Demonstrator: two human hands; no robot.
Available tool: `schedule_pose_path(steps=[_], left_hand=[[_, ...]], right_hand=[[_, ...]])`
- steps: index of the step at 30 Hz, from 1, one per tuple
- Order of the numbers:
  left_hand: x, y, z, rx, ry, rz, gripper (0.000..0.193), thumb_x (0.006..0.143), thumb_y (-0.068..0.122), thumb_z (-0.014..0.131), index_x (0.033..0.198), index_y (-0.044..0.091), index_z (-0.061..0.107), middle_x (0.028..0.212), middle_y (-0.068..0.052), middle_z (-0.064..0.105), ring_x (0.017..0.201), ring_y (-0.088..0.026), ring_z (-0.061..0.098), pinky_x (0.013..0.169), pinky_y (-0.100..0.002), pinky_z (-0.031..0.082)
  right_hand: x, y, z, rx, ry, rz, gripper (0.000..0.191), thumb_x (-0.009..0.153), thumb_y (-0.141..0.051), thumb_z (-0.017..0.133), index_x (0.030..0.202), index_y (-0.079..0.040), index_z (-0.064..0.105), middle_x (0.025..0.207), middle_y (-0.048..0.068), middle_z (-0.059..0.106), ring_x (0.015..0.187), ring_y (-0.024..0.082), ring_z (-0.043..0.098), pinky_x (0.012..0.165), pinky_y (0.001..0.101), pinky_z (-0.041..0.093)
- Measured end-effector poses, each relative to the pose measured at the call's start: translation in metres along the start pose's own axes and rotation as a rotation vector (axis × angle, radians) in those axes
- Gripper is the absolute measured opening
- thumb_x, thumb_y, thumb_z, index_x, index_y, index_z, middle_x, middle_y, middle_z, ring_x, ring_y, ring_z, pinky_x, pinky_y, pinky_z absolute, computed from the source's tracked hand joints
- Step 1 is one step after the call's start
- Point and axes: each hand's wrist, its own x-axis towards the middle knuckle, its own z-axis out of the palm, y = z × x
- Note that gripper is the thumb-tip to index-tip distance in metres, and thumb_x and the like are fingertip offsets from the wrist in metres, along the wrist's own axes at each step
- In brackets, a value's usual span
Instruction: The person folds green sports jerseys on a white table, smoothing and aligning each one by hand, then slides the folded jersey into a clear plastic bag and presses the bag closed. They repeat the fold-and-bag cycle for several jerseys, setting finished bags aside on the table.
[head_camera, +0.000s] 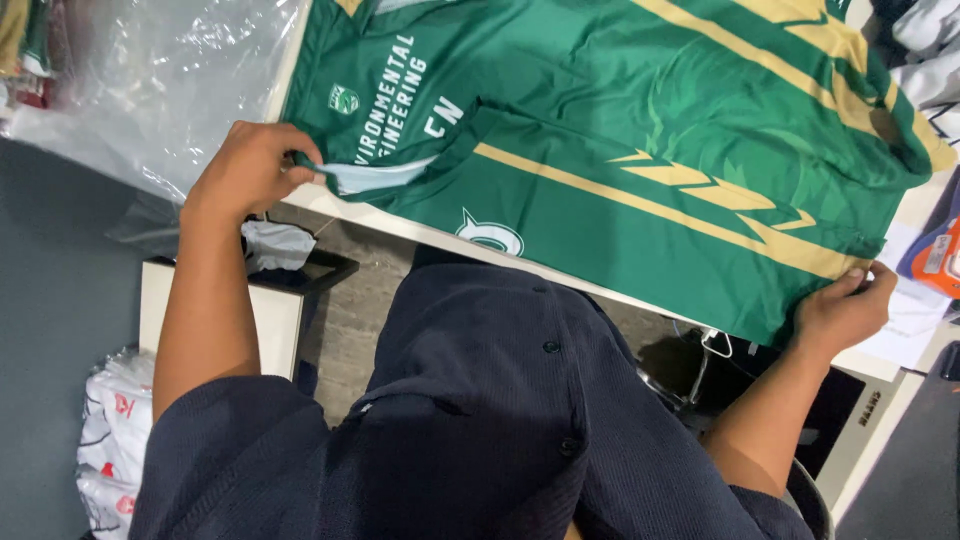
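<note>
A green sports jersey (600, 130) with gold stripes and white lettering lies spread across a white table (395, 225). My left hand (250, 170) pinches the jersey's near edge at its collar end, where a pale inner lining shows. At the other end, my right hand (845, 305) grips the hem corner by the table's front edge. One part of the jersey is folded over itself along the near side. My dark blue buttoned shirt (480, 400) fills the lower middle of the view.
Clear plastic wrapping (170, 70) lies at the table's left end. A bag of white garments (115, 430) sits on the floor at lower left beside a white box (270, 310). An orange packet (940, 255) and white papers lie at the right edge.
</note>
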Motion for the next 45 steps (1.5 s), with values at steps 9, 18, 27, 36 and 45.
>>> schedule_pose_path(steps=[9,18,27,36,45], left_hand=[[0.036,0.023,0.010,0.212,0.435,0.262,0.037,0.075,0.012,0.085,0.112,0.013,0.077,0.117,-0.008,0.070,0.112,-0.033,0.062,0.096,-0.049,0.044],[0.121,0.141,0.088,0.050,0.452,0.701,0.058,0.085,0.040,0.079,0.137,0.018,0.065,0.148,-0.014,0.054,0.134,-0.035,0.051,0.108,-0.053,0.038],[0.114,0.132,0.116,0.043,0.506,0.570,0.044,0.094,0.042,0.071,0.132,0.019,0.068,0.150,-0.009,0.056,0.141,-0.030,0.046,0.115,-0.051,0.032],[0.219,0.185,0.070,-0.190,0.769,0.648,0.044,0.090,0.020,0.082,0.130,0.012,0.066,0.135,-0.008,0.065,0.124,-0.029,0.060,0.101,-0.044,0.046],[0.120,0.150,0.082,0.118,0.351,0.589,0.064,0.058,0.023,0.090,0.116,0.009,0.068,0.110,-0.012,0.065,0.104,-0.034,0.060,0.081,-0.047,0.047]], right_hand=[[0.008,0.002,-0.002,-0.176,-0.088,-0.038,0.045,0.105,-0.009,0.070,0.144,0.004,0.052,0.128,0.025,0.061,0.116,0.042,0.062,0.099,0.0485,0.049],[0.010,-0.060,0.035,-0.213,-0.235,-0.150,0.073,0.109,-0.042,0.063,0.167,-0.005,0.040,0.172,0.030,0.026,0.155,0.052,0.021,0.120,0.0695,0.018],[0.016,-0.062,0.027,-0.218,-0.228,-0.233,0.065,0.108,-0.037,0.061,0.157,0.002,0.046,0.160,0.027,0.044,0.143,0.050,0.038,0.117,0.0636,0.028],[0.127,-0.082,0.035,-0.095,-0.229,-0.527,0.050,0.106,-0.003,0.065,0.151,0.005,0.044,0.152,0.027,0.052,0.138,0.046,0.048,0.120,0.0504,0.038],[0.059,-0.127,0.006,0.051,-0.573,-0.551,0.062,0.089,-0.022,0.079,0.145,-0.007,0.057,0.137,0.019,0.058,0.131,0.039,0.053,0.112,0.0509,0.043]])
